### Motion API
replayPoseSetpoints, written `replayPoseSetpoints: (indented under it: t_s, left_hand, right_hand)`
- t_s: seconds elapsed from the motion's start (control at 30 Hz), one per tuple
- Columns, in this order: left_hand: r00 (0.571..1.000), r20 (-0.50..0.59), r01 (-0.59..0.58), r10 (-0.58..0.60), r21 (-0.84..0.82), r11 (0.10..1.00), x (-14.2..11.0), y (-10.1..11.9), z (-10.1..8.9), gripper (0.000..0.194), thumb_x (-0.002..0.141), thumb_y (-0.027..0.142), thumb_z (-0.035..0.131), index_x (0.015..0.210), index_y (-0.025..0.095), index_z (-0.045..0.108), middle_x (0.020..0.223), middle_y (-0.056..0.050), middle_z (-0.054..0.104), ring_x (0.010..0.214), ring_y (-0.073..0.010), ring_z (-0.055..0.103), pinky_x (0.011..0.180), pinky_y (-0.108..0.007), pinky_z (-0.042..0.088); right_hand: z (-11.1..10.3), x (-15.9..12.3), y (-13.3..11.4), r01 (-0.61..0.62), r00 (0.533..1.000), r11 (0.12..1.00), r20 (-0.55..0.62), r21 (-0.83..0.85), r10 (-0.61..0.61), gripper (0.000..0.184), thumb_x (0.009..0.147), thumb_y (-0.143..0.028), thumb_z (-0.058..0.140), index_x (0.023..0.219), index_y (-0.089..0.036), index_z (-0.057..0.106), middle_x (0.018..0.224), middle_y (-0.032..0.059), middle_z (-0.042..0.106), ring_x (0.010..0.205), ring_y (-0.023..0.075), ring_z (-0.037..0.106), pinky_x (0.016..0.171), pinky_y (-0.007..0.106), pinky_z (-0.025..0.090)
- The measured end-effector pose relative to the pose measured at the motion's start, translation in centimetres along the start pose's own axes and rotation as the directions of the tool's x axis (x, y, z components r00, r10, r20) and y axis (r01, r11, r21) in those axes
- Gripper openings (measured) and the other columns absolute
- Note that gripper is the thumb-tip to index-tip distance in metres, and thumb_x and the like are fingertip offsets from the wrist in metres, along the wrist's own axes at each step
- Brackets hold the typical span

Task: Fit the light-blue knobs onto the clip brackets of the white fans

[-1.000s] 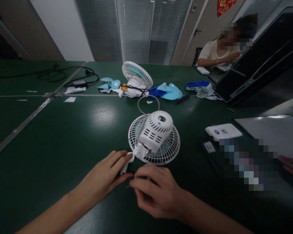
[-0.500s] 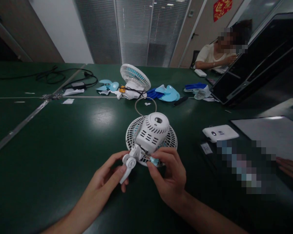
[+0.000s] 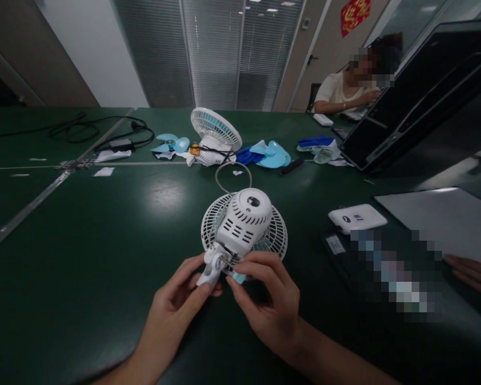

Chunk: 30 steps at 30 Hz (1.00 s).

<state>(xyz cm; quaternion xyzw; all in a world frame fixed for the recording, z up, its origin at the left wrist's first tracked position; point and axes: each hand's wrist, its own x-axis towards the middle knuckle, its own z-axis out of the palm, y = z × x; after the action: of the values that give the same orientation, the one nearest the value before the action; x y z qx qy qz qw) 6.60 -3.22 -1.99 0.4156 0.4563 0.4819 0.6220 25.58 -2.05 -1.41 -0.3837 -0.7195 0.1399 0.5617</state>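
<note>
Face down on the green table lies a small white fan (image 3: 246, 214), its vented motor housing on top and its grille spread beneath. My left hand (image 3: 176, 302) is closed on a white plastic clip (image 3: 209, 274), holding it against the bracket at the fan's near end. Between the thumb and fingers of my right hand (image 3: 270, 294) is a light blue knob screw (image 3: 239, 277). Its thin metal shaft points left at the joint of clip and bracket; how deep the tip sits there I cannot tell.
Behind stands a second fan (image 3: 216, 133), between light blue fan blades (image 3: 274, 155) and a glove (image 3: 316, 147). A white box-shaped device (image 3: 356, 218) and a pale board (image 3: 444, 214) lie right. A person (image 3: 347, 91) sits at the far right; another hand (image 3: 473, 275) rests at the right edge.
My left hand has brought the clip up against the fan's bracket. My right hand has shifted left with the knob screw, bringing its shaft to the joint. The whole view has moved slightly.
</note>
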Motion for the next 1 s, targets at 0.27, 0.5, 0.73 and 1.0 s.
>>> replayPoseSetpoints:
  t_s: [0.27,0.5,0.73,1.0]
  left_hand:
    - [0.997,-0.028,-0.073,0.076,0.095,0.993,-0.2,0.3,-0.2,0.027,0.091,0.033,0.072,0.118,0.035,0.076,0.118,0.002,0.067,0.076,-0.0115,0.074,0.079,-0.022,0.062]
    - [0.995,0.002,-0.095,0.095,0.063,0.994,0.0,0.3,0.0,0.027,0.091,0.028,0.073,0.117,0.035,0.076,0.116,0.001,0.065,0.08,-0.0122,0.074,0.079,-0.022,0.063]
    - [0.995,-0.004,-0.101,0.101,0.071,0.992,-0.1,0.8,0.5,0.028,0.093,0.028,0.07,0.12,0.034,0.074,0.119,0.0,0.064,0.084,-0.0135,0.074,0.082,-0.024,0.063]
    - [0.992,0.01,-0.122,0.122,0.032,0.992,0.1,1.0,0.7,0.031,0.087,0.024,0.077,0.117,0.031,0.076,0.11,-0.001,0.065,0.081,-0.0132,0.071,0.076,-0.025,0.063]
  right_hand:
    - [-0.4,-0.2,-0.2,0.028,0.999,0.999,0.037,-0.028,-0.027,0.033,0.084,-0.001,0.069,0.112,-0.019,0.067,0.103,0.0045,0.064,0.093,0.0155,0.067,0.083,0.029,0.06]
    - [0.0,-0.3,0.1,0.022,0.999,0.997,0.05,-0.068,-0.019,0.034,0.087,-0.003,0.068,0.116,-0.02,0.067,0.108,0.0052,0.065,0.099,0.0155,0.067,0.089,0.029,0.061]
    - [-0.2,0.4,0.2,0.138,0.987,0.987,0.096,-0.077,-0.13,0.034,0.089,-0.002,0.068,0.119,-0.019,0.067,0.111,0.0047,0.069,0.102,0.0143,0.069,0.091,0.026,0.061]
    - [0.3,-0.3,0.3,0.067,0.996,0.992,0.068,-0.104,-0.06,0.039,0.092,-0.006,0.066,0.125,-0.026,0.067,0.11,0.0055,0.065,0.095,0.016,0.07,0.079,0.027,0.066]
